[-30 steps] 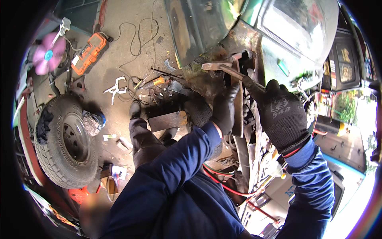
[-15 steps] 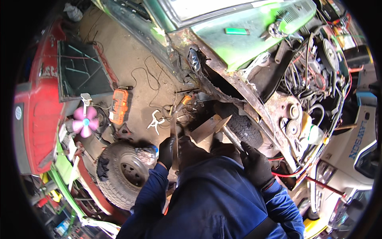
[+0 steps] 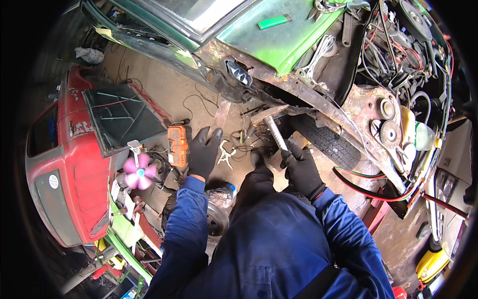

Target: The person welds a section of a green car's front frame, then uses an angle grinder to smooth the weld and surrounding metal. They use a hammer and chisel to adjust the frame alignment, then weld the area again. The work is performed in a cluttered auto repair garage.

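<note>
My left hand (image 3: 203,153), in a black glove, is closed on a flat strip of sheet metal (image 3: 222,113). The strip points up and away from the fingertips, and the hand covers its near end. My right hand (image 3: 301,172), also gloved in black, grips a hammer (image 3: 275,131) by its pale shaft. The hammer's rusty head (image 3: 269,114) is raised to the right of the strip, apart from it. Beyond the hammer is the rusted, torn edge of a green car's body (image 3: 284,89), above a black tyre (image 3: 326,142).
An orange case (image 3: 177,145) and a pink-bladed fan (image 3: 140,171) stand at the left, near a red vehicle body part (image 3: 82,169). A white clamp (image 3: 226,155) and cables lie on the floor. A green-handled object (image 3: 274,22) rests on the green panel. Hoses (image 3: 363,192) hang at the right.
My left hand has moved forward with the metal strip, which now shows its flat face. The hammer has risen farther forward in my right hand. The whole view has shifted.
</note>
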The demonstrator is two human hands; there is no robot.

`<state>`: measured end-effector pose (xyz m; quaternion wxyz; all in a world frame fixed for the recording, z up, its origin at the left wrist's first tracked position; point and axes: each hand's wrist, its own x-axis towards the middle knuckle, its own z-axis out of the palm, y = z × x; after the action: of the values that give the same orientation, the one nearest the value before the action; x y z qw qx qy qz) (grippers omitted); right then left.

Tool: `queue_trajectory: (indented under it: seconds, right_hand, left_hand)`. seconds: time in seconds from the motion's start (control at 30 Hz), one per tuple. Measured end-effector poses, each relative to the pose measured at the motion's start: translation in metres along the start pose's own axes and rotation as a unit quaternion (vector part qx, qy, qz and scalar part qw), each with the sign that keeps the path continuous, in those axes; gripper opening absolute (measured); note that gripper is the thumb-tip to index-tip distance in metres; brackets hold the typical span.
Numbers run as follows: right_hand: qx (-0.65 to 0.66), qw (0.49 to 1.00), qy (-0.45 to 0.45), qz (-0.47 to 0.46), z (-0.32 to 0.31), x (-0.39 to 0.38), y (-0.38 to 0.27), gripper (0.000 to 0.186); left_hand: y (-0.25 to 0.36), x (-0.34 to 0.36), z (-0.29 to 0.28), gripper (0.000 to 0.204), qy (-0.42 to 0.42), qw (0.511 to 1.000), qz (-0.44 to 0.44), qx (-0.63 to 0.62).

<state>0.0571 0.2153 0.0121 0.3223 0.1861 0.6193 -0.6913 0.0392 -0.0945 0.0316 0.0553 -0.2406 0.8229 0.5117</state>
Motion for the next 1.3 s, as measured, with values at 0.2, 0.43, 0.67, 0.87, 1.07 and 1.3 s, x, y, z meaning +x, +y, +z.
queue_trajectory:
  seconds: [0.2, 0.43, 0.67, 0.87, 1.07, 1.3]
  right_hand:
    - [0.070, 0.996, 0.031, -0.038, 0.030, 0.014, -0.024, 0.045]
    - [0.135, 0.986, 0.066, -0.073, 0.039, 0.073, -0.036, 0.027]
    - [0.205, 0.978, 0.012, -0.039, 0.052, 0.085, -0.040, 0.028]
    - [0.158, 0.987, 0.001, 0.009, 0.052, 0.087, -0.045, 0.026]
    - [0.190, 0.982, -0.020, -0.001, 0.052, 0.088, -0.043, 0.025]
    - [0.058, 0.992, 0.062, -0.088, 0.041, 0.096, -0.043, 0.028]
  left_hand:
    - [0.035, 0.047, -0.023, 0.037, -0.002, 0.968, 0.133, 0.213]
    - [0.041, 0.082, -0.023, 0.040, 0.004, 0.946, 0.170, 0.277]
    - [0.044, 0.091, -0.022, 0.040, -0.009, 0.956, 0.150, 0.251]
    - [0.057, 0.084, -0.020, 0.035, -0.007, 0.955, 0.127, 0.269]
    - [0.058, 0.084, -0.019, 0.037, -0.012, 0.962, 0.100, 0.256]
    - [0.050, 0.087, -0.018, 0.040, 0.010, 0.952, 0.149, 0.265]
